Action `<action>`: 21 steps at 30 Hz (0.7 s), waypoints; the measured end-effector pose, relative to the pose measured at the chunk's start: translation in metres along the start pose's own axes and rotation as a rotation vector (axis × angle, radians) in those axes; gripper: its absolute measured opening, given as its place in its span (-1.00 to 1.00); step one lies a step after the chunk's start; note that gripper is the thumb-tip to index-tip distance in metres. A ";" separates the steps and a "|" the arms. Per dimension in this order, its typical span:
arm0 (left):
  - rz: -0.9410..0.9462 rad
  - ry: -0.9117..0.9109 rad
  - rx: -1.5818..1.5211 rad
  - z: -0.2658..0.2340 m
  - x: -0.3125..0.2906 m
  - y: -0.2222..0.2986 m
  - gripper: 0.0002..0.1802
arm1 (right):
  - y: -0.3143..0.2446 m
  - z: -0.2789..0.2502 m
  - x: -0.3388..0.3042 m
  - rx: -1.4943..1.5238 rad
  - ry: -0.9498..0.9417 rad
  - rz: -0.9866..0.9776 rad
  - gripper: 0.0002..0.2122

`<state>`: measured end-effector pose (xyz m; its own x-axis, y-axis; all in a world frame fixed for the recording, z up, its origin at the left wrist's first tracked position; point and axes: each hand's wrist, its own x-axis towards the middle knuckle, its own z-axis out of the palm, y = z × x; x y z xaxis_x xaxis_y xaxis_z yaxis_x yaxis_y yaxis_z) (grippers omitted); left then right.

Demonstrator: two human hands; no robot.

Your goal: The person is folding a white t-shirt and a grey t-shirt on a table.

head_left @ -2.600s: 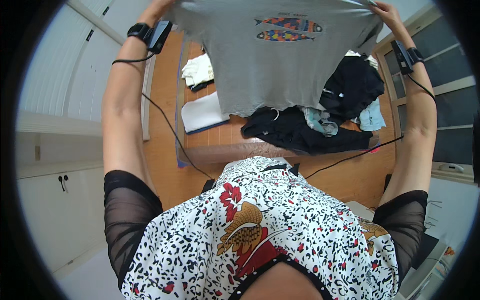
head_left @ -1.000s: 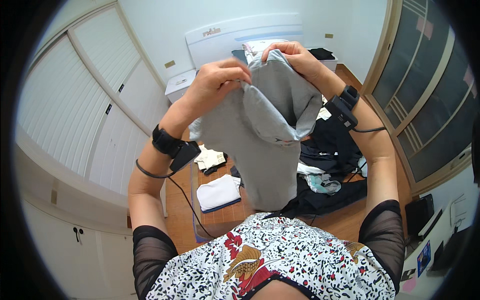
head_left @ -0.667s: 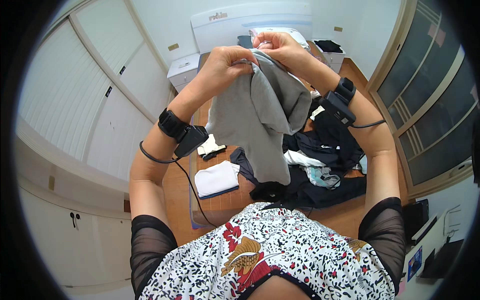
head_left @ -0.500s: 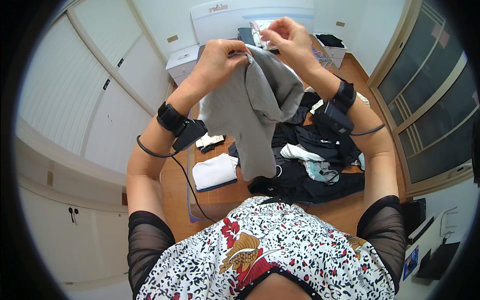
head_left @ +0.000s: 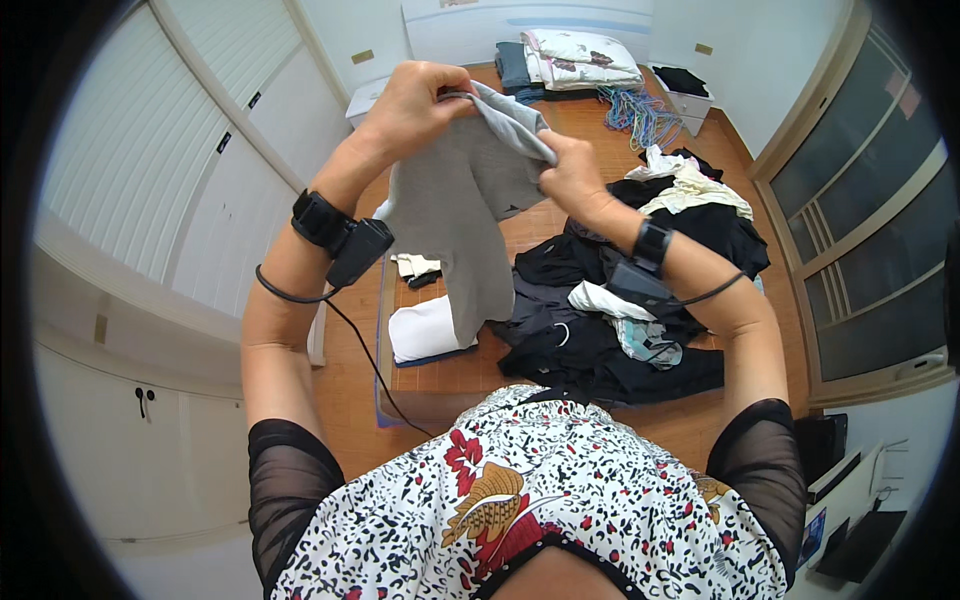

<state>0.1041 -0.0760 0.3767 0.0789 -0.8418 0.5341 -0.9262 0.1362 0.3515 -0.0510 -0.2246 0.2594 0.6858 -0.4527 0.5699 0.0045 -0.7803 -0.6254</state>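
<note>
A grey T-shirt [head_left: 462, 225] hangs folded lengthwise in front of me, above a bed with a woven mat [head_left: 450, 372]. My left hand [head_left: 412, 105] grips its top edge at the upper left. My right hand [head_left: 572, 172] pinches the same edge a little lower and to the right. Each wrist carries a black band with a small device and a cable. The shirt's lower end dangles over a folded white garment [head_left: 428, 331].
A heap of black and pale clothes [head_left: 620, 300] covers the right side of the bed. Folded bedding and a pillow [head_left: 575, 58] lie at the far end, with coloured hangers [head_left: 640, 110] beside them. White wardrobe doors [head_left: 170, 160] run along the left; dark glass doors stand on the right.
The shirt, spread wide with its fish print showing, has been folded in half lengthwise. Both hands came together at its top, and the right hand has since lowered slightly.
</note>
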 end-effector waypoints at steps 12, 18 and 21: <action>0.029 -0.212 -0.197 0.003 -0.021 -0.013 -0.87 | 0.030 -0.070 0.036 -0.077 -0.672 0.100 -0.66; 0.083 -0.234 -0.168 0.016 -0.013 0.004 -0.86 | -0.021 -0.021 0.030 0.567 -0.422 -0.200 -0.43; 0.132 -0.256 -0.166 0.016 -0.013 0.011 -0.85 | -0.033 -0.004 0.023 0.602 -0.412 -0.254 -0.45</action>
<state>0.0866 -0.0721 0.3615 -0.1521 -0.9123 0.3802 -0.8479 0.3181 0.4242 -0.0381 -0.2109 0.2958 0.8257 -0.0018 0.5642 0.5124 -0.4162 -0.7512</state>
